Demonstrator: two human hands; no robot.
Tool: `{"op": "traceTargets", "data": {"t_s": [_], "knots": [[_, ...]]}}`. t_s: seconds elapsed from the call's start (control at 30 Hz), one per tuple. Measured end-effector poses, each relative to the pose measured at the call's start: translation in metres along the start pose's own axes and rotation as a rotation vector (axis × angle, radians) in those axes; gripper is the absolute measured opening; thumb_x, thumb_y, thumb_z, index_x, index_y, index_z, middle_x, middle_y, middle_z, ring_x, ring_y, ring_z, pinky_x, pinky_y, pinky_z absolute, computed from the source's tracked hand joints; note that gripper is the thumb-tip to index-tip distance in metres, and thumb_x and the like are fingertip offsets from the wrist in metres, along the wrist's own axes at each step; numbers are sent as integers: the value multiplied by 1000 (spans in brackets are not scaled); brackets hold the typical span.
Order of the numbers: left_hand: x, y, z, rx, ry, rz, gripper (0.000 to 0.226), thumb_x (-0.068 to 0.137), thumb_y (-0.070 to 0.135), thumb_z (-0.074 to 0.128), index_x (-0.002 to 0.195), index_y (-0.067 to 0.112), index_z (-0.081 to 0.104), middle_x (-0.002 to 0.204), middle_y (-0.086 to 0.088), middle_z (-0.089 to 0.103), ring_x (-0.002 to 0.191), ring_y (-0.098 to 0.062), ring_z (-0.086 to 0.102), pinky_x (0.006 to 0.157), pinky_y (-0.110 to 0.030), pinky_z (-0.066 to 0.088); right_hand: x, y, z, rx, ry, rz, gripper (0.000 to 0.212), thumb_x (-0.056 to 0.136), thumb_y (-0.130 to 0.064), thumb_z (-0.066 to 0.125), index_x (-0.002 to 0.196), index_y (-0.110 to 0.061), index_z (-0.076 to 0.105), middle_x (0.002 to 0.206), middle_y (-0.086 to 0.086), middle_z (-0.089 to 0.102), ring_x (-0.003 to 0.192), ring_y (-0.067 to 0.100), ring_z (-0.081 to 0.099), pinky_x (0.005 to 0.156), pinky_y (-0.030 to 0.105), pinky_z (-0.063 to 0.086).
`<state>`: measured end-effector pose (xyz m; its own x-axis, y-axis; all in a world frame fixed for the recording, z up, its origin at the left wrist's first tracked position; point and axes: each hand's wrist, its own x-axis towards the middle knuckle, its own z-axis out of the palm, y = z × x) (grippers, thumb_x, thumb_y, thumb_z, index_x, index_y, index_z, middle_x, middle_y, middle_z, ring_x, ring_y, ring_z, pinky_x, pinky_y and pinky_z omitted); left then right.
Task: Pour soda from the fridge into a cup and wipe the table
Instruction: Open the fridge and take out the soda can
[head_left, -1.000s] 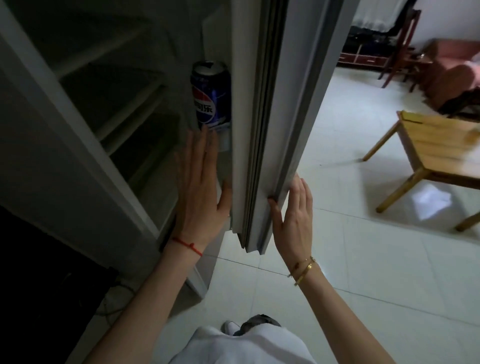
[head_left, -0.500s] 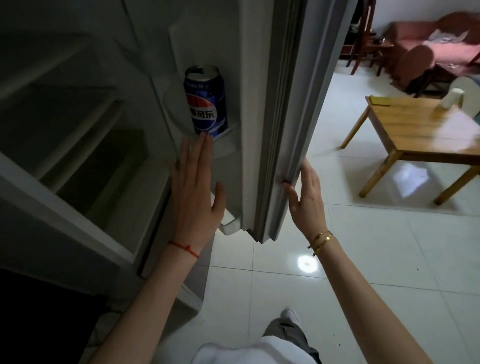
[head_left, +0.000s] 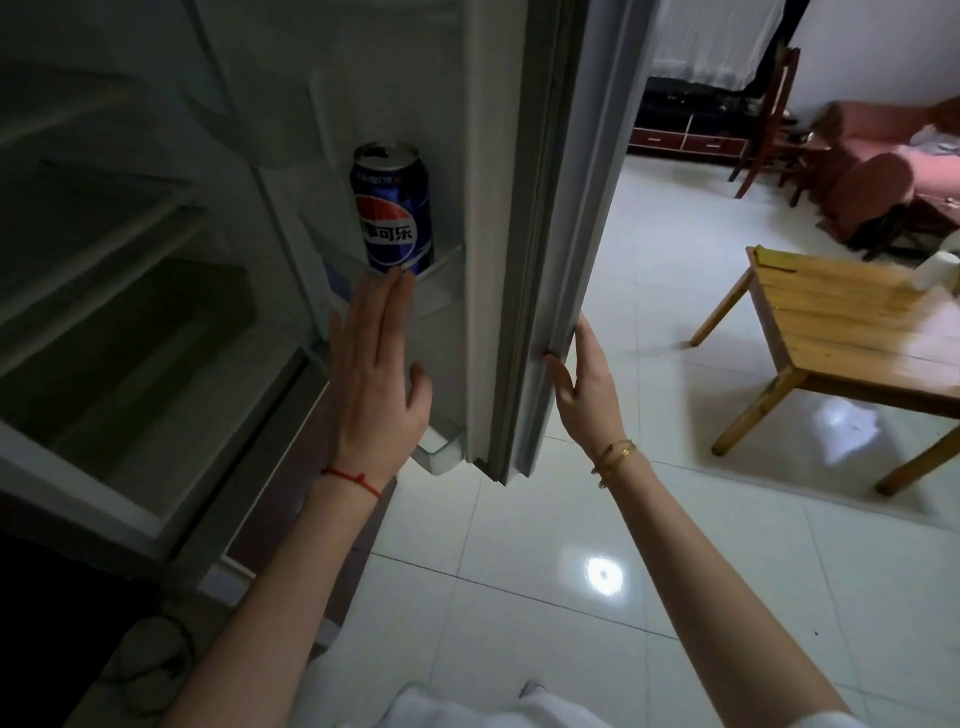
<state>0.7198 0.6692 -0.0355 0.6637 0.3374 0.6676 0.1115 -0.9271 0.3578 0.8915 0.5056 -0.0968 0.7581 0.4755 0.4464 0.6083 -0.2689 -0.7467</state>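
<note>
— Since a moment ago my left hand (head_left: 376, 374) has crept up the inside of the fridge door (head_left: 498, 208); its fingertips now reach the front lip of the door shelf (head_left: 441, 280), right below the Pepsi can (head_left: 392, 208). My view has swung too, so the can sits more squarely in front of me.

— Are you holding anything yet?

— No. My left hand is flat, fingers straight and together, grasping nothing. My right hand (head_left: 584, 384) steadies the door's outer edge, thumb on one face and straight fingers on the other.

— Where exactly is the soda?

— Upright in the door shelf, tucked toward the corner nearest the door edge. Its top looks already opened, though the light is dim, so I'm not certain.

— How do you take it cleanly?

— I think I should lift my left hand above the shelf lip, spread thumb from fingers, and wrap the can around its middle. Then I raise it straight up until the base clears the lip before drawing it out. If it is open, tilting would spill, so I keep it level. My right hand should hold the door steady meanwhile. The wooden table (head_left: 852, 322) waits well off to my right.
</note>
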Motion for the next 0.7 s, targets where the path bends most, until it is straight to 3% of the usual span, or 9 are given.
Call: {"op": "traceTargets", "data": {"t_s": [0.3, 0.53, 0.7], "knots": [[30, 41, 60, 64, 63, -105, 84, 82, -3, 59, 155, 12, 20, 163, -10, 17, 151, -27, 13, 117, -59, 23, 60, 47, -39, -82, -72, -52, 64, 96, -8, 48, 152, -22, 21, 157, -2, 28, 144, 21, 30, 116, 46, 31], [60, 59, 89, 106, 30, -73, 85, 81, -2, 57, 155, 15, 19, 162, -5, 17, 151, -25, 13, 115, -56, 28, 107, 74, -52, -28, -64, -2, 59, 95, -3, 44, 149, -21, 28, 153, 2, 36, 139, 25, 37, 115, 43, 34], [81, 67, 118, 155, 28, -62, 85, 81, 2, 57, 156, 15, 18, 161, -4, 20, 151, -25, 13, 115, -57, 27, 140, 94, -58, 18, -73, 27, 54, 96, -2, 40, 145, -22, 33, 153, 4, 38, 143, 28, 30, 113, 43, 36]]}}
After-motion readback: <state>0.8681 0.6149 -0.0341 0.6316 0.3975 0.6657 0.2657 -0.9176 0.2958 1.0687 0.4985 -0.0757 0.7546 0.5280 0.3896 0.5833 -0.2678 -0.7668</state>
